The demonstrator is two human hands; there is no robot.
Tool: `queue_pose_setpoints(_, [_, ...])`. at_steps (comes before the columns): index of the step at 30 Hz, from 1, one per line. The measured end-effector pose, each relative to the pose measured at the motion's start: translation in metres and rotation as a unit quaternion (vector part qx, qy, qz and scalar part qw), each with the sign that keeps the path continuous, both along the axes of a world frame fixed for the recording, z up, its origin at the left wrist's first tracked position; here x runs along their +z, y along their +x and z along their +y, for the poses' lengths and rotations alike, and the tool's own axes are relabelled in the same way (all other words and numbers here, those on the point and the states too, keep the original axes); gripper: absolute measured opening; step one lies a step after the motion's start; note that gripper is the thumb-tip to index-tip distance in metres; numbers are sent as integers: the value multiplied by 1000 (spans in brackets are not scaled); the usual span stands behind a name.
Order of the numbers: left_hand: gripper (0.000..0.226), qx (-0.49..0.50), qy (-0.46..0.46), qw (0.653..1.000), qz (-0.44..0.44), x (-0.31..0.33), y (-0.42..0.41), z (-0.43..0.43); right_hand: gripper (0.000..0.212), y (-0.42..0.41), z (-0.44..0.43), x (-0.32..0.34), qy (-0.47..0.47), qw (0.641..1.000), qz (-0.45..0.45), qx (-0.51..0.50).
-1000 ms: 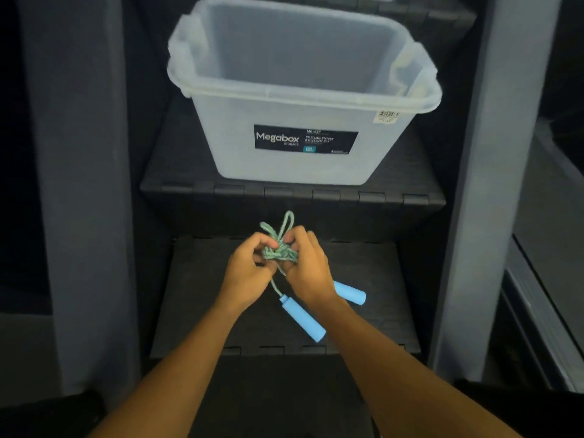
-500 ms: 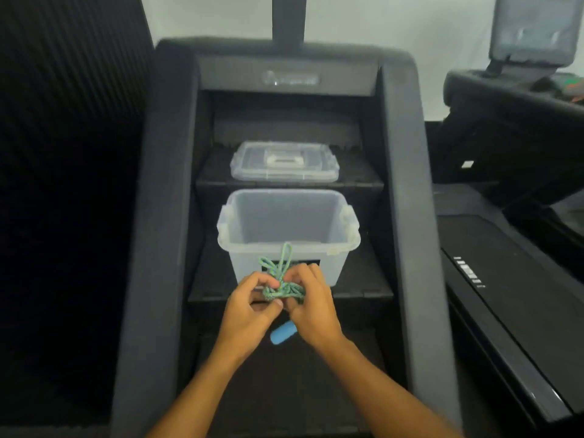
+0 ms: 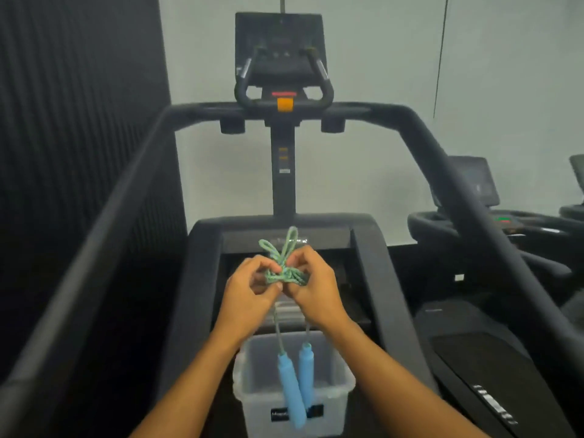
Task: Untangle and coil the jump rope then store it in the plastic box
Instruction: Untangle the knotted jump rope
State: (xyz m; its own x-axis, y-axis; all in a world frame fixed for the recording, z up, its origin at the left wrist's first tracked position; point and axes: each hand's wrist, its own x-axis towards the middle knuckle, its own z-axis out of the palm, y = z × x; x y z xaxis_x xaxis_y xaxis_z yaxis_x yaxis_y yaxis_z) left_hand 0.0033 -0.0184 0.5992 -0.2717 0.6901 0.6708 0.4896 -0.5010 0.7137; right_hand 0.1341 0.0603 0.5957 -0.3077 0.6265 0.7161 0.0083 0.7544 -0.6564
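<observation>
A green jump rope [image 3: 284, 270] is bunched in a tangled knot, with two loops sticking up from it. My left hand [image 3: 249, 295] and my right hand [image 3: 316, 292] both pinch the knot from either side, held up in front of me. Two cords hang down from the knot to two light blue handles [image 3: 295, 387], which dangle side by side in front of the clear plastic box [image 3: 343, 384]. The box stands open, below my hands, on a step of the black stair machine.
The stair machine's dark side rails [image 3: 126, 216] rise on both sides of me and meet at the console [image 3: 281, 64] ahead. A clear lid [image 3: 287, 308] lies on a higher step, mostly hidden by my hands. Another exercise machine [image 3: 493, 216] stands at the right.
The view has swung upward, from the steps to the console. My hands have lifted the knot higher, and the handles now hang free instead of lying on the step.
</observation>
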Motion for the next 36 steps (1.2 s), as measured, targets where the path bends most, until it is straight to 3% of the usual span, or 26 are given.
queue_pose_setpoints(5, [33,-2,31,1000,2,53,0,5,33,10,-3,55,14,998,14,56])
queue_pose_setpoints(11, [24,10,53,999,2,92,-5,6,34,17,2,98,-48,991,35,120])
queue_pose_setpoints(26, [18,-37,25,998,-47,106,7,-8,21,30,2,120,-85,985,67,135])
queue_pose_setpoints(28, [19,-60,31,995,-73,107,11,-12,21,31,1,121,-83,984,67,143])
queue_pose_setpoints(32, [15,-133,45,969,-205,113,18,-17,24,37,0,124,-102,976,92,169])
queue_pose_setpoints(36, [20,-88,25,975,-202,116,23,-16,25,41,-4,127,-98,975,102,173])
